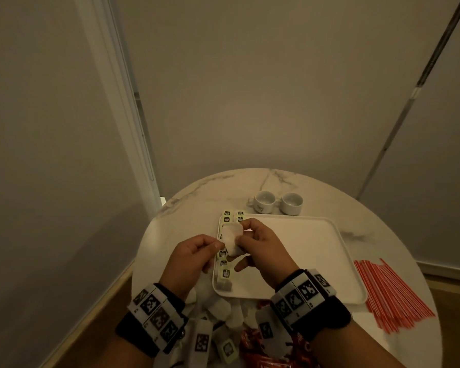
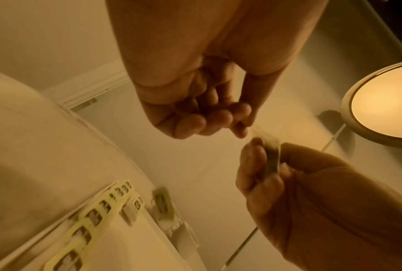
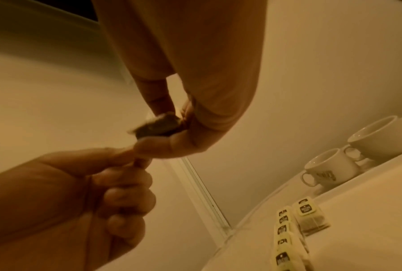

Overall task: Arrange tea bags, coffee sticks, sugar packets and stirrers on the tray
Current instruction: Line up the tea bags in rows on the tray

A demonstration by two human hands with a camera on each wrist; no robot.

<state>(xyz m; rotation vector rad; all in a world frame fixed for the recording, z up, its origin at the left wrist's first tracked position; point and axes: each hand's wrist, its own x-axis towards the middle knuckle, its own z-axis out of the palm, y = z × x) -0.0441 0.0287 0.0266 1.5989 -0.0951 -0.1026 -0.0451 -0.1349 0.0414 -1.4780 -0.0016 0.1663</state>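
A white tea bag [image 1: 233, 240] is held in the air above the left edge of the white tray [image 1: 303, 251]. My right hand [image 1: 255, 245] pinches the bag [image 3: 158, 126] between thumb and fingers. My left hand [image 1: 197, 253] pinches its lower left corner [image 2: 258, 132], other fingers curled. Several tea bags with green tags [image 1: 225, 273] lie in a column along the tray's left side, more tags [image 1: 234, 216] at its far left corner. Red stirrers [image 1: 391, 293] lie on the table right of the tray.
Two white cups [image 1: 276, 203] stand behind the tray on the round marble table [image 1: 383, 224]. A heap of loose tea bags [image 1: 223, 309] and red packets [image 1: 263, 351] lies at the near edge under my wrists. Walls close in behind and left.
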